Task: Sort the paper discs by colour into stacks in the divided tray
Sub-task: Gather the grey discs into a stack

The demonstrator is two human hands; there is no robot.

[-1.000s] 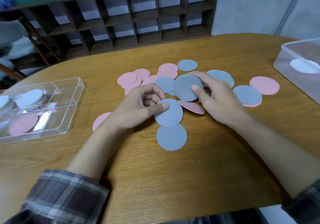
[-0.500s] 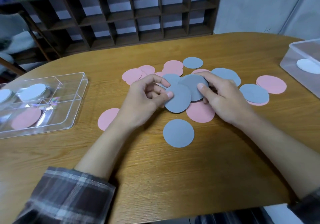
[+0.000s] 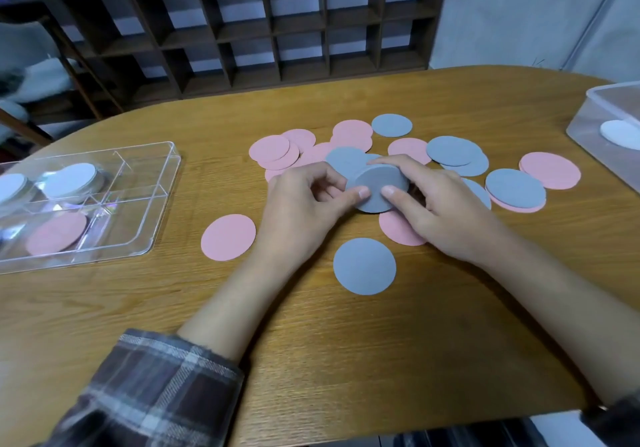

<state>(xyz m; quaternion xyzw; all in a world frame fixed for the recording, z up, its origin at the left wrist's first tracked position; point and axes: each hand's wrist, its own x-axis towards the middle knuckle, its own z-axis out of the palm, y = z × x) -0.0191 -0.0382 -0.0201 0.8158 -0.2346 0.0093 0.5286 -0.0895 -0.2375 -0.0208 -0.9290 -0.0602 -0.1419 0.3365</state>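
Observation:
A small stack of grey-blue discs [image 3: 375,187] is held just above the table's middle, pinched from the left by my left hand [image 3: 301,207] and from the right by my right hand [image 3: 436,207]. Loose pink discs [image 3: 273,149] and grey-blue discs [image 3: 453,150] lie scattered behind and beside my hands. One grey-blue disc [image 3: 364,266] lies alone in front of them, and one pink disc [image 3: 228,237] to the left. The clear divided tray [image 3: 162,204] at the left holds pale disc stacks at the back and a pink stack [image 3: 57,233] in front.
A clear plastic box [image 3: 595,100] with a white disc inside stands at the table's right edge. A dark wooden cubby shelf [image 3: 277,27] runs behind the table. Bare wood shows along the table's front.
My left hand carried the grey-blue disc it held up onto the stack in my right hand; both hands now pinch one stack. A pink disc beneath is more exposed.

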